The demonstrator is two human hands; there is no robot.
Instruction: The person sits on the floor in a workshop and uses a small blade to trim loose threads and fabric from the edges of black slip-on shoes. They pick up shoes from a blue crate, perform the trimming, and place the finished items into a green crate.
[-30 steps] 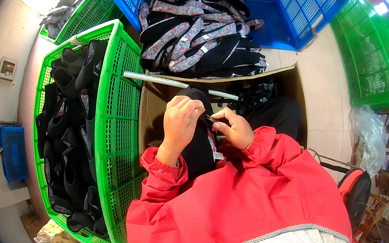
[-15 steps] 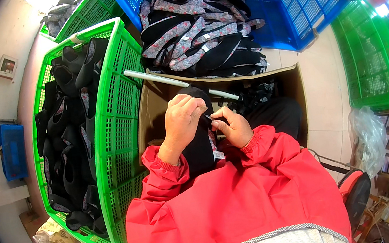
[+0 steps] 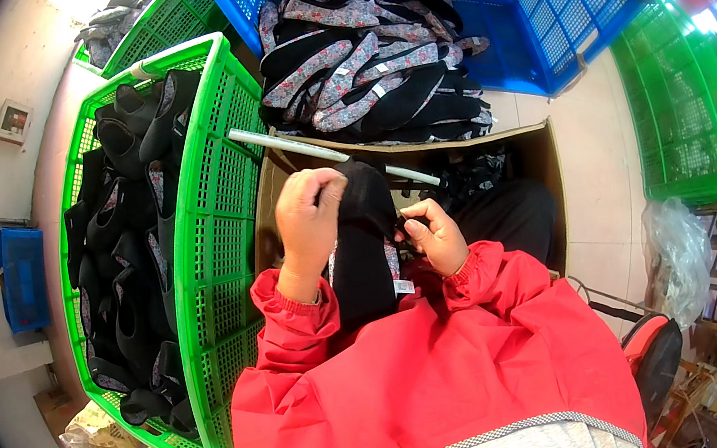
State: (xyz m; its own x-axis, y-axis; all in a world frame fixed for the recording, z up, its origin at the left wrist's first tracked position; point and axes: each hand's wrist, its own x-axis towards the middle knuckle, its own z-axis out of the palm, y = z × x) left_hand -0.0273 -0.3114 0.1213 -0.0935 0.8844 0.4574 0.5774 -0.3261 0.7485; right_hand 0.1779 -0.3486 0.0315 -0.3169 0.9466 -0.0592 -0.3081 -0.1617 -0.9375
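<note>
My left hand (image 3: pixel 308 222) grips the upper part of a black fabric shoe upper (image 3: pixel 363 255) with a floral lining, held upright over my lap. My right hand (image 3: pixel 433 234) pinches the piece's right edge, just beside a small white tag. Both arms wear red sleeves. Behind the hands stands an open cardboard box (image 3: pixel 541 152) with dark pieces inside, and a white rod (image 3: pixel 321 151) lies across its back rim.
A green crate (image 3: pixel 220 216) at my left holds several black uppers. A blue crate (image 3: pixel 532 25) ahead holds a heap of black and floral uppers (image 3: pixel 364 67). More green crates (image 3: pixel 691 113) stand at the right, and a clear plastic bag (image 3: pixel 679 252) lies below them.
Both hands stay on the black piece. The left hand has shifted slightly higher along it; the right hand has barely moved.
</note>
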